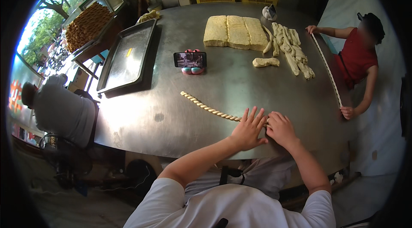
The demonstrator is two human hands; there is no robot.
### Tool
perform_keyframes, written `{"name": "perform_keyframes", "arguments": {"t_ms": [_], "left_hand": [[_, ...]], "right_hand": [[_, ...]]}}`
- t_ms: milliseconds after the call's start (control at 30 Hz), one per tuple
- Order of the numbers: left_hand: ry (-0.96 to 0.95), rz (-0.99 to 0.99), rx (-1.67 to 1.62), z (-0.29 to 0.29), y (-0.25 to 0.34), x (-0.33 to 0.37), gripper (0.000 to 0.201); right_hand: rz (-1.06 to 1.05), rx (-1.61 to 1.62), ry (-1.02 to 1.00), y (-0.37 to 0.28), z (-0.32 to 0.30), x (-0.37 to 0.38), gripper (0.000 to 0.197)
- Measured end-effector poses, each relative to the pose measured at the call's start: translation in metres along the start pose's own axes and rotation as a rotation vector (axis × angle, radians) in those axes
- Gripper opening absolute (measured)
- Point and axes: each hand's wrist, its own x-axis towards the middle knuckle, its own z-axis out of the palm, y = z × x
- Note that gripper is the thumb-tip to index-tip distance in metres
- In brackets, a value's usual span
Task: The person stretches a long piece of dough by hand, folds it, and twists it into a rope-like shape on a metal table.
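Note:
A twisted rope of dough [208, 107] lies slantwise on the metal table, its far left end loose. My left hand [249, 130] rests flat over the rope toward its right end, fingers spread. Beside it, my right hand [281, 130] has its fingers curled over the right end of the rope, which is mostly hidden beneath it. Farther back, a big pale slab of dough [235, 32] shows cut lines across it. Several dough strips [292, 50] lie piled to its right, with a short lump of dough [266, 62] in front.
A phone [190, 59] stands on a pink and blue holder mid-table. At left lies a large metal tray [124, 62], near a heap of brown twists [89, 26]. A co-worker in red [358, 54] stretches a long dough rope [328, 69] at right. Another person [64, 110] sits at left.

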Motion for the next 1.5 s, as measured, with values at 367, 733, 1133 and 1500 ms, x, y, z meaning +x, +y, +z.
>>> {"name": "perform_keyframes", "arguments": {"t_ms": [367, 733, 1133, 1500], "left_hand": [[0.026, -0.034, 0.019, -0.003, 0.002, 0.013, 0.106], [0.039, -0.101, 0.024, -0.002, -0.010, 0.048, 0.106], [0.269, -0.119, 0.092, 0.002, -0.038, 0.086, 0.097], [0.166, 0.026, 0.031, 0.002, -0.031, 0.086, 0.097]], "right_hand": [[0.093, -0.090, -0.122, 0.007, 0.007, 0.011, 0.011], [0.357, 0.031, -0.281, 0.017, 0.003, 0.040, 0.015], [0.281, 0.062, -0.182, 0.035, 0.001, 0.056, 0.016], [0.204, 0.038, -0.079, 0.046, 0.009, 0.042, 0.016]]}}
